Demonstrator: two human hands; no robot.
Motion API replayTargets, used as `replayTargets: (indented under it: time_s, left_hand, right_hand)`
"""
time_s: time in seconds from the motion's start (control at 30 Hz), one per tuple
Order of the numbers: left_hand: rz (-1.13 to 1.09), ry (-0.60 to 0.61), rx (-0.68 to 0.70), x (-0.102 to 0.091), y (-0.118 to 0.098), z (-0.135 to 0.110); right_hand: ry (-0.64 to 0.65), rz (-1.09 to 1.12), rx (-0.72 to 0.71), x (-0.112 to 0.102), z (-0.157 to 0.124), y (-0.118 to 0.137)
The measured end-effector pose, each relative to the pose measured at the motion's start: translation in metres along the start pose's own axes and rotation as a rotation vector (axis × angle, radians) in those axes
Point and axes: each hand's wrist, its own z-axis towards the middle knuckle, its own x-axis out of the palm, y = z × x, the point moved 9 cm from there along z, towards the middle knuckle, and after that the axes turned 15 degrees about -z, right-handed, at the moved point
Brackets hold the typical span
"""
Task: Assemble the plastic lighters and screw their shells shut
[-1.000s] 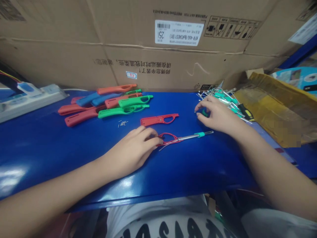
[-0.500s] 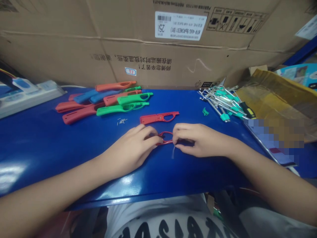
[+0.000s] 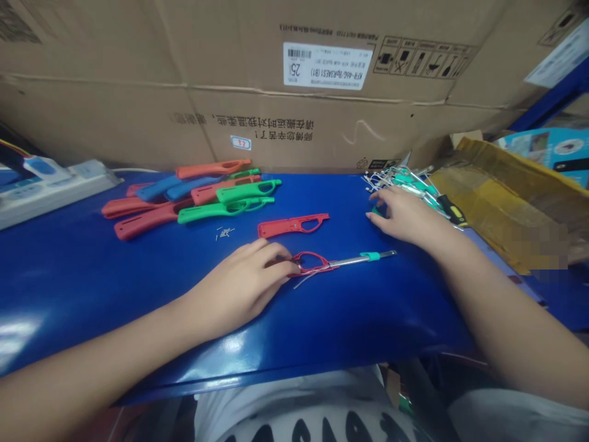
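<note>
Looped red plastic handle [image 3: 327,265], partly hidden by our gripping left fingers [image 3: 283,268].
Right fingers [image 3: 383,195] half-open, visibly holding nothing.

I am wearing a white shirt [image 3: 248,402], its shaded creases turning pale grey. Big black letters [image 3: 301,430] are running across its front in thick, rounded strokes, and the lower edge of the view is cutting them off, so I am not making out the wording. My left forearm [image 3: 124,344] and right forearm [image 3: 497,294] are showing bare, each narrowing at the wrist. My left hand [image 3: 251,276] and right hand [image 3: 407,212] are showing bare too, with slim fingers [image 3: 278,250].
</note>
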Motion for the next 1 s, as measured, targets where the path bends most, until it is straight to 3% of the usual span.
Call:
replayTargets:
  time_s: [0.13,0.4,0.57,0.77,1.0]
  left_hand:
    - [0.004,-0.001,0.014,0.000,-0.001,0.000]
    - [-0.069,0.011,-0.010,-0.001,-0.004,0.001]
    - [-0.097,-0.019,-0.023,-0.005,-0.003,0.001]
    - [-0.081,-0.074,-0.062,-0.012,0.000,0.000]
    - [0.073,-0.112,0.016,-0.015,-0.006,-0.001]
  right_hand:
    - [0.082,0.097,-0.055,0.015,0.003,0.003]
    - [-0.018,0.351,-0.196,-0.015,-0.014,0.054]
    - [-0.064,0.536,-0.204,-0.029,-0.019,0.065]
    - [-0.021,0.462,-0.291,-0.023,-0.021,0.070]
    - [-0.043,0.482,-0.411,-0.023,-0.025,0.079]
